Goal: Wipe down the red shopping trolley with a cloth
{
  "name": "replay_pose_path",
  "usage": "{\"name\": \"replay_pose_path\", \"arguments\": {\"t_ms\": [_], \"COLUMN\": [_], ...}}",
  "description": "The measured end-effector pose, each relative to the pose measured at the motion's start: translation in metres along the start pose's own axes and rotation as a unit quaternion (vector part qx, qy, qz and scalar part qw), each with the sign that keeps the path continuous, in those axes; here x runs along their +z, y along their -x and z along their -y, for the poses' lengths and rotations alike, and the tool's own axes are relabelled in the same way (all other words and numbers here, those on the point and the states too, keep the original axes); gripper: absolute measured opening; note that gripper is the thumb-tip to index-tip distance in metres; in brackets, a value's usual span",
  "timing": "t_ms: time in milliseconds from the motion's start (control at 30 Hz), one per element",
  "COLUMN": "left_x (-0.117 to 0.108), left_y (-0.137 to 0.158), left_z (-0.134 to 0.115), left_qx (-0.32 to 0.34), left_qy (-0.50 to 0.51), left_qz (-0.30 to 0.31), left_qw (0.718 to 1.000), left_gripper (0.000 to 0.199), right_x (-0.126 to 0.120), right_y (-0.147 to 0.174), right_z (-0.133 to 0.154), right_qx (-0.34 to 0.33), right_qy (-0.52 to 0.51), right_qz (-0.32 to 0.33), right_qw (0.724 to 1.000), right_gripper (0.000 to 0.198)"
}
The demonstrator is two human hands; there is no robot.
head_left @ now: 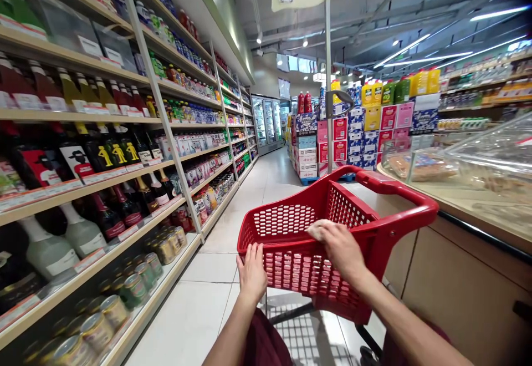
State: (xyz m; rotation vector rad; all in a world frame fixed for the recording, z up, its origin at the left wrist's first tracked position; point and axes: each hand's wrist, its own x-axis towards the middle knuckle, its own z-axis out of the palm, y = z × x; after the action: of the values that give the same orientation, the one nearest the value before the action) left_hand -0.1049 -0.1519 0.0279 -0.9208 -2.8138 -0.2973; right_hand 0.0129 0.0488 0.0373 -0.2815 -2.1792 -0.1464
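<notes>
A red plastic shopping cart (286,202) stands sideways before me, its handle (415,202) toward the right. My left hand (252,274) rests on the cart's near left corner, fingers stretched over the rim. Above the near rim, my right hand (343,252) is closed on a pale, crumpled cloth (319,228). The cloth pokes out past the fingertips, over the basket's inside. Perforated walls let the pale floor show through. Part of the cart's dark lower frame is hidden behind my arms and knees.
Shelves (95,116) of bottles and cans line the left side. Stacked drink cartons (338,144) stand ahead by a metal pole (328,77). A counter (465,244) with clear-covered food is close on the right. Tiled floor (203,288) runs along the aisle toward glass-door fridges (268,119).
</notes>
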Motion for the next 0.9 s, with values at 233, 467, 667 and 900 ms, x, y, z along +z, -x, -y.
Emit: {"name": "replay_pose_path", "arguments": {"t_ms": [233,467,667,900], "left_x": [0.018,0.018,0.015,0.02], "left_y": [0.001,0.004,0.007,0.009], "left_z": [-0.057,-0.061,-0.061,-0.065], "left_qx": [0.103,0.104,0.116,0.089], "left_qy": [-0.004,-0.014,-0.042,-0.015], "left_qz": [-0.017,-0.028,-0.011,-0.017], "left_qw": [0.995,0.994,0.992,0.996], "left_gripper": [0.075,0.077,0.084,0.082], "right_x": [0.002,-0.039,-0.02,-0.061], "right_y": [0.006,0.002,0.004,0.001], "right_z": [0.015,-0.055,-0.016,-0.09], "right_qx": [-0.049,0.045,-0.072,0.066], "right_qy": [0.006,0.046,0.019,0.087], "right_qz": [-0.003,-0.026,-0.02,-0.035], "right_qw": [0.999,0.998,0.997,0.993], "right_gripper": [0.032,0.028,0.037,0.025]}}
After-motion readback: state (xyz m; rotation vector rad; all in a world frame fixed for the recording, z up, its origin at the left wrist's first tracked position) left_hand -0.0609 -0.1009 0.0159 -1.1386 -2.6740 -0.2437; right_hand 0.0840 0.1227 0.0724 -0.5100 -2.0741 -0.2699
